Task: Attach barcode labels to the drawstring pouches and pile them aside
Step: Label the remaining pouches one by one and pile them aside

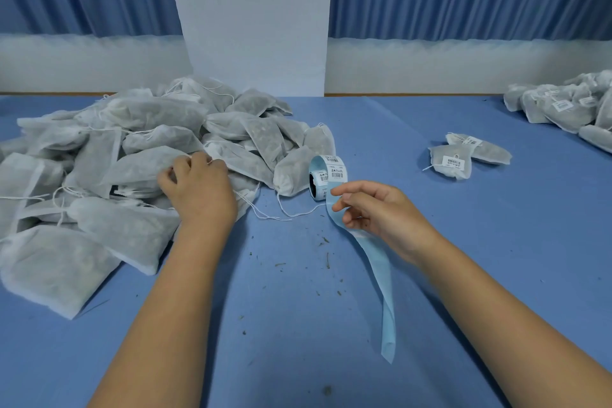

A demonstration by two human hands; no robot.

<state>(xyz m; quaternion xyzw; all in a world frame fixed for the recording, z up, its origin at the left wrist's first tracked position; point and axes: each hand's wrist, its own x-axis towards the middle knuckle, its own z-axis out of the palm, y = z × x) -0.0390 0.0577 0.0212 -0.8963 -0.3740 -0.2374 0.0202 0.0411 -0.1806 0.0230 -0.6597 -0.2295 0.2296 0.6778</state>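
Note:
A big heap of white drawstring pouches (109, 156) without labels covers the left of the blue table (430, 242). My left hand (198, 189) rests on the heap's near edge, fingers curled on a pouch (145, 169). A roll of barcode labels (326, 175) stands upright in the middle. My right hand (374, 212) pinches the light blue backing strip (381, 278) just below the roll; the strip trails toward me. Two labelled pouches (463, 157) lie to the right.
A larger pile of labelled pouches (569, 106) sits at the far right edge. A white pillar (255, 20) and blue curtains stand behind the table. Small dark crumbs are scattered on the cloth between my arms.

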